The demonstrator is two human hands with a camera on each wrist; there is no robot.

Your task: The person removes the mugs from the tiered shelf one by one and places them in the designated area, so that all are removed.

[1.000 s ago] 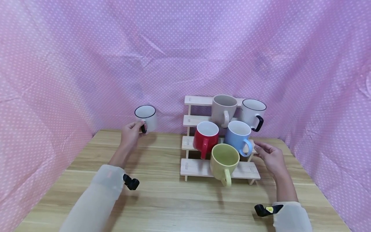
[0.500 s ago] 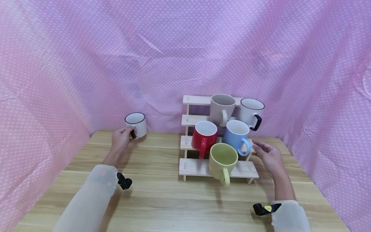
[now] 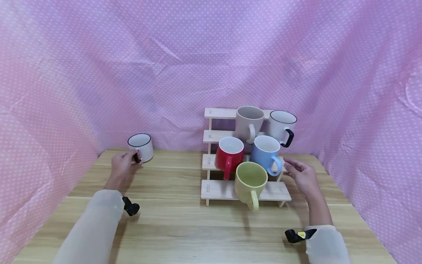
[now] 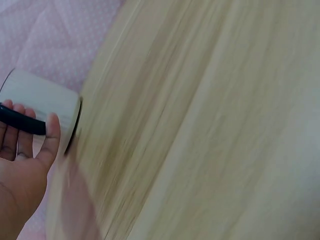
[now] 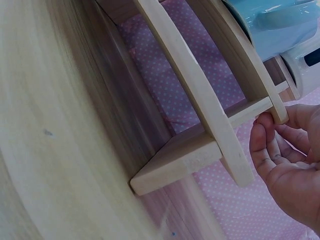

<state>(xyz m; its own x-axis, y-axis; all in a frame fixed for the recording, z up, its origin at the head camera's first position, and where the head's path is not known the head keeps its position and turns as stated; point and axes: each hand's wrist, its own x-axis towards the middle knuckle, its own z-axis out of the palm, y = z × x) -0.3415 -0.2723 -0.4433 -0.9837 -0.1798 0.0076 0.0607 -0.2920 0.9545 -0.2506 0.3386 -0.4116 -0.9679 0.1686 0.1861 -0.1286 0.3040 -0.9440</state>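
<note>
My left hand [image 3: 121,165] holds a white enamel-style mug [image 3: 145,151] with a black rim by its black handle [image 4: 22,120], at the table's back left. The mug is upright, its base at or just above the tabletop; I cannot tell which. My right hand [image 3: 303,178] pinches the right end of the second-lowest shelf of a pale wooden stepped rack [image 3: 219,189], as the right wrist view confirms. On the rack stand a yellow-green mug [image 3: 243,189], a red mug [image 3: 222,159], a light blue mug [image 3: 260,157], a grey mug [image 3: 243,126] and another black-handled white mug [image 3: 277,126].
The wooden table [image 3: 178,227] stretches in front of the rack and between the hands. Pink dotted cloth [image 3: 171,84] hangs behind and along both sides. Mug handles jut forward from the rack, the yellow-green one past the lowest shelf's front edge.
My left hand has carried the white mug leftward and down toward the back left of the table. The right hand keeps its hold on the rack, whose mugs stay in place.
</note>
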